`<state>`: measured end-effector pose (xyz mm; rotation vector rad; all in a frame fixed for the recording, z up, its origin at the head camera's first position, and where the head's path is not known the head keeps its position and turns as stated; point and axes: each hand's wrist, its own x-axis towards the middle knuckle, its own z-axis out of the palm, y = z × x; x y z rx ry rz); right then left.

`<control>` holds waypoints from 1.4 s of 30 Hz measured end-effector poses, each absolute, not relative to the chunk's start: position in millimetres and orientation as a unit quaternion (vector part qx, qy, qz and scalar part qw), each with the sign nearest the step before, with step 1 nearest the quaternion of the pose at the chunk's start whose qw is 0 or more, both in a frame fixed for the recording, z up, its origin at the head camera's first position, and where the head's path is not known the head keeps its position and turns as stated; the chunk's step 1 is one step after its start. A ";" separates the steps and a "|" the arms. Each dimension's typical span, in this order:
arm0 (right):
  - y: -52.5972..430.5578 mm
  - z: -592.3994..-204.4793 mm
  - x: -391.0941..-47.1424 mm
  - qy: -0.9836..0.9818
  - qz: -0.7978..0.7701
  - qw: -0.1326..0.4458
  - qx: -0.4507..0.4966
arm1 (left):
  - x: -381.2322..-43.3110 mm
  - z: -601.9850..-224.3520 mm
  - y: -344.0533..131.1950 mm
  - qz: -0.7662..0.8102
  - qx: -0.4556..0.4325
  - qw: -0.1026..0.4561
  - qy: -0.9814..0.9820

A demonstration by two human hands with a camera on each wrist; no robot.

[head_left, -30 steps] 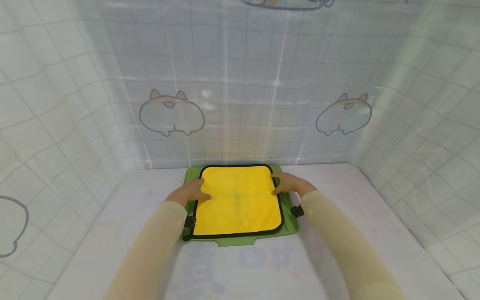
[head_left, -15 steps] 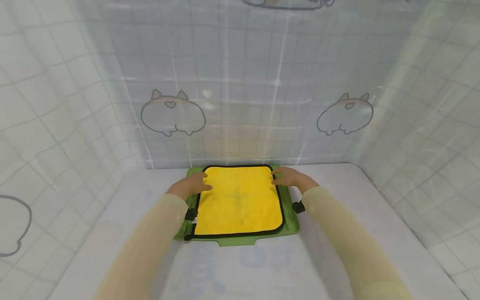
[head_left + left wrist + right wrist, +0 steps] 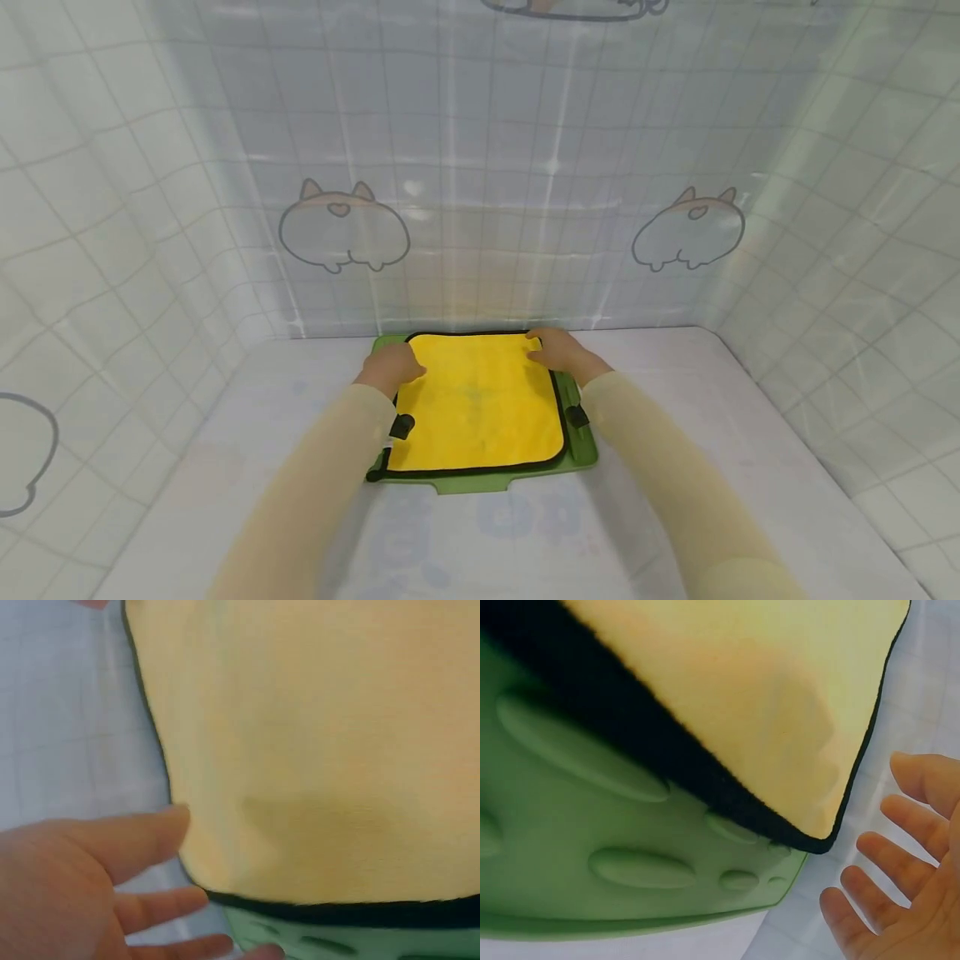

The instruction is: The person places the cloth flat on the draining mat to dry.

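Note:
A yellow cloth (image 3: 476, 404) with black edging lies flat on a green board (image 3: 472, 483) that has raised oval bumps. At the cloth's far left corner is my left hand (image 3: 392, 367). In the left wrist view its fingers are extended, and the thumb (image 3: 161, 832) overlaps the cloth's edge. Near the far right corner is my right hand (image 3: 562, 350). The right wrist view has its spread fingers (image 3: 896, 862) beside the cloth's corner, with a gap between. Neither hand visibly grips the cloth.
The board rests on a white table (image 3: 660, 467) against a back wall (image 3: 480, 208) covered in grid-patterned sheeting. Similar side walls (image 3: 90, 292) stand left and right. Black wrist straps (image 3: 402, 426) hang over the cloth and board.
Both hands have moved away from me along the cloth's sides to its far corners, and slightly inward. The cloth and board have stayed in almost the same place.

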<state>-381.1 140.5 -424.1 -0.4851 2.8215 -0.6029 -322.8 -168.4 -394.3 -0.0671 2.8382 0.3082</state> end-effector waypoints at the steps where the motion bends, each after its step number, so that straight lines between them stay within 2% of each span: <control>1: 139.9 -424.2 -381.4 0.959 -0.204 0.106 -0.165 | -321.3 -392.1 -168.0 0.107 -0.028 0.140 0.984; 10: 138.3 -419.2 -386.5 0.956 -0.217 0.080 -0.181 | -326.5 -381.3 -168.2 0.111 -0.048 0.102 0.987; 16: 128.7 -420.7 -388.0 0.955 -0.229 0.043 -0.183 | -338.0 -398.6 -159.7 0.108 -0.008 0.021 0.994; 19: 122.0 -425.3 -387.9 0.955 -0.229 0.028 -0.187 | -343.6 -411.1 -154.6 0.104 0.020 0.007 0.994; 26: 113.6 -440.2 -388.3 0.966 -0.175 0.023 -0.188 | -348.0 -434.4 -147.6 0.165 0.024 0.055 0.984; 36: 115.0 -445.1 -392.2 0.962 -0.187 0.062 -0.187 | -342.3 -439.5 -151.0 0.194 0.020 0.081 0.977; 42: 118.7 -446.5 -390.4 0.963 -0.162 0.111 -0.186 | -332.8 -439.5 -154.3 0.220 -0.001 0.126 0.967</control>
